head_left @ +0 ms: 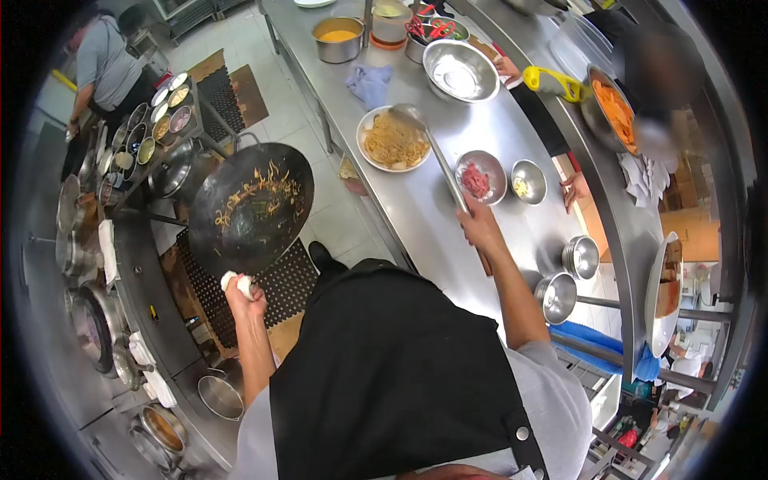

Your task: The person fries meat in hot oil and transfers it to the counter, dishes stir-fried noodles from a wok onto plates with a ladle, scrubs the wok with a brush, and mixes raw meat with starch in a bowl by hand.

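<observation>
My left hand [244, 298] is closed round a white cloth [237, 282] at the near rim of a large black wok [212, 228], held up off the floor. Noodles with vegetable bits [260, 196] cling inside the tilted wok. In my right hand [482, 226] is the long handle of a metal wok ladle [445, 164], its wooden end pointing back toward me. The ladle's bowl is over the far edge of a white plate [366, 138] heaped with noodles [394, 141]. Whether the ladle touches the food, I cannot tell.
On the steel table [436, 232] stand a bowl of raw meat strips [478, 181], a smaller bowl [528, 184], stacked bowls [555, 298] and a blue cloth [369, 85]. Another person's hand [574, 190] rests across the table. The stove [148, 248] lies to my left.
</observation>
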`<state>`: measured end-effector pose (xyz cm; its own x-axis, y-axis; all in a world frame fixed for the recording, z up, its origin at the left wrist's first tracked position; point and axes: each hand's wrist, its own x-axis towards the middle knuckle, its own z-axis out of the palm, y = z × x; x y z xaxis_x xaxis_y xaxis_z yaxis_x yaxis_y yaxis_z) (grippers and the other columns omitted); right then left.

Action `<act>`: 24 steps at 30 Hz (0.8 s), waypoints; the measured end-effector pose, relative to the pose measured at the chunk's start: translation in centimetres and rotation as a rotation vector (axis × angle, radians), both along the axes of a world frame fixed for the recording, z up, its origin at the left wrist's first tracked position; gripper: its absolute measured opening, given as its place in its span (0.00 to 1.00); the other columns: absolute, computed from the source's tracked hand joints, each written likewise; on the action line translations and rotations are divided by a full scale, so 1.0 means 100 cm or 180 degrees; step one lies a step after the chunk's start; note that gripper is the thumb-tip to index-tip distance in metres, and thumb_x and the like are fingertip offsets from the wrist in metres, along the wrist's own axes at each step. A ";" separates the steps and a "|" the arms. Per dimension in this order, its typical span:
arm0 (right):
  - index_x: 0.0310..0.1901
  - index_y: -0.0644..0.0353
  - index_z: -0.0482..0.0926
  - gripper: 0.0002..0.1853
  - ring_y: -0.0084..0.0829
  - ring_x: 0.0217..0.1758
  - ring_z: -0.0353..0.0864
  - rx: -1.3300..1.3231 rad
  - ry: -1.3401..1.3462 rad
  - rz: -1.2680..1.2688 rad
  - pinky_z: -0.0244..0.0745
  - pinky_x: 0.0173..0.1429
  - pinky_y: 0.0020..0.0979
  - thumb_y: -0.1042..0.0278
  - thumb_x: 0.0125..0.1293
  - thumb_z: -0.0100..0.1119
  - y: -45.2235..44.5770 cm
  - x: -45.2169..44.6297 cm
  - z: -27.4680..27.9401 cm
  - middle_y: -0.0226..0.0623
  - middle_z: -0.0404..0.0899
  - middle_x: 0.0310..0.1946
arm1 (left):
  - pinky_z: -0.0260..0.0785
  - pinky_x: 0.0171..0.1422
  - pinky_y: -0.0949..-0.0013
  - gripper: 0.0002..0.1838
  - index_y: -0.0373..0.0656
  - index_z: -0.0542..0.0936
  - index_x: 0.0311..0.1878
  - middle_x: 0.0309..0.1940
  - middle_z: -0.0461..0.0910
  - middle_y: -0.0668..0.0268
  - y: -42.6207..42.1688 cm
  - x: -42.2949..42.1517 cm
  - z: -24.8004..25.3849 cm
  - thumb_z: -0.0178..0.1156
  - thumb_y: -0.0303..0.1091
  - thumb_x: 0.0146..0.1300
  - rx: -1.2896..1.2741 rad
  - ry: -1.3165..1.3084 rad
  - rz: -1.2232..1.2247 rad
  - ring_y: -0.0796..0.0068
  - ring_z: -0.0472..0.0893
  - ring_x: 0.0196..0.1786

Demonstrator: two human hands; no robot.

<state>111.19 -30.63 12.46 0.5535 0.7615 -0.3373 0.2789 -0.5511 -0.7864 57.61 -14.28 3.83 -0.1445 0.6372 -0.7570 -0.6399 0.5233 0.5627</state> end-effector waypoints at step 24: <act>0.80 0.53 0.67 0.30 0.17 0.21 0.69 0.0411 0.0602 -0.0116 0.68 0.24 0.24 0.63 0.79 0.58 0.047 -0.199 0.107 0.23 0.71 0.24 | 0.55 0.15 0.73 0.06 0.51 0.73 0.38 0.23 0.76 0.70 0.029 -0.128 -0.033 0.60 0.30 0.60 -0.0217 -0.0343 -0.0040 0.74 0.68 0.15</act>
